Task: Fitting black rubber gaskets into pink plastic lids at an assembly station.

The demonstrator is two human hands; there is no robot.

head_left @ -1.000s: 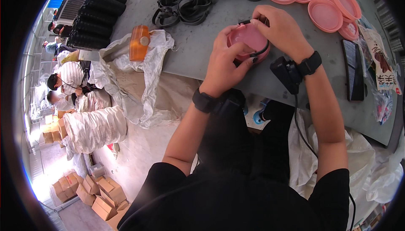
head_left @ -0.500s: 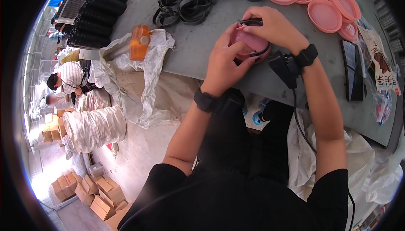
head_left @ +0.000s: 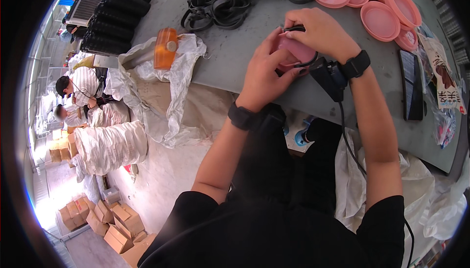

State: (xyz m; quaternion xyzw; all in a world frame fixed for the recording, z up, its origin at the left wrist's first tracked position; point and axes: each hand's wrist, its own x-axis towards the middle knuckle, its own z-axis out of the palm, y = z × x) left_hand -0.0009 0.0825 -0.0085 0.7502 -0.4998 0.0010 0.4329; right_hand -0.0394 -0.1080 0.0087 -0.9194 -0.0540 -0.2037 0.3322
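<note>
1. Cardboard boxes (head_left: pixel 117 239) with flat brown faces and raised flaps stand at lower left; their insides are too small to make out.
2. Above them lies a bulky, wrinkled white bundle (head_left: pixel 111 146), its contents hidden by the wrapping.
3. Black ribbed rolls (head_left: pixel 117 17) are stacked farther up, their surfaces glossy and ridged.
4. A translucent orange container (head_left: pixel 165 48), block-shaped with a pale round spot, rests on a creased, woven-looking white sack (head_left: pixel 190 58); I cannot tell what it holds.
5. On the smooth grey table (head_left: pixel 220 57) lies a tangled heap of dark, rubbery-looking looped straps (head_left: pixel 220 4).
6. The left hand (head_left: pixel 264 74) curls its fingers and thumb about a smooth, rounded pink piece (head_left: pixel 299 48), which sits between both hands over the table's near edge.
7. A thin black band (head_left: pixel 309 62) curves along the pink piece's right side. At its far side, the right hand (head_left: pixel 323 32) pinches a black strip between thumb and fingers.
8. Shallow round pink dishes (head_left: pixel 380 21) with raised rims overlap at upper right; the nearest shows only its pale floor.
9. A slim dark phone (head_left: pixel 411 86) lies beside crinkled clear plastic packaging (head_left: pixel 444 127).
</note>
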